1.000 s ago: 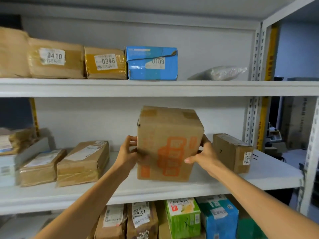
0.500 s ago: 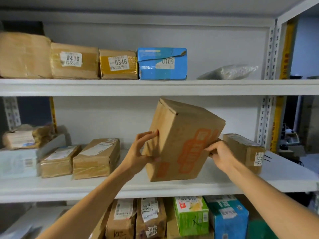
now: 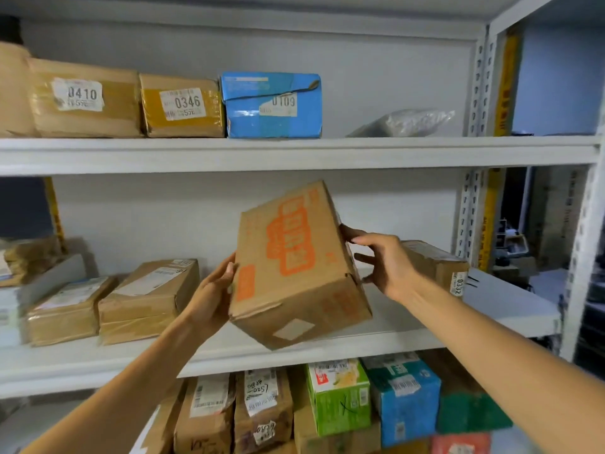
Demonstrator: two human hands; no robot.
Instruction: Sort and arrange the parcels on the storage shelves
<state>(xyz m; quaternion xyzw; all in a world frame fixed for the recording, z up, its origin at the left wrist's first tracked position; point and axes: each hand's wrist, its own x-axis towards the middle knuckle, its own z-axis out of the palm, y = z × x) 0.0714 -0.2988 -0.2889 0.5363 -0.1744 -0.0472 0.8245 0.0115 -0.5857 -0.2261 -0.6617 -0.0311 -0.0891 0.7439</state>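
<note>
Orange-printed carton tilted in front of the middle shelf, held in both grips.

My left grip presses the carton's left face; my right grip is spread on its right edge, fingers touching. A white patch shows on its underside. Just behind my right hand sits a brown parcel marked 0332. To the left lie two taped brown parcels. The upper shelf carries parcels 0410, 0346 and a blue 0109.

parcels labelled 0410 – 0346 – 0109 – 0332
</note>
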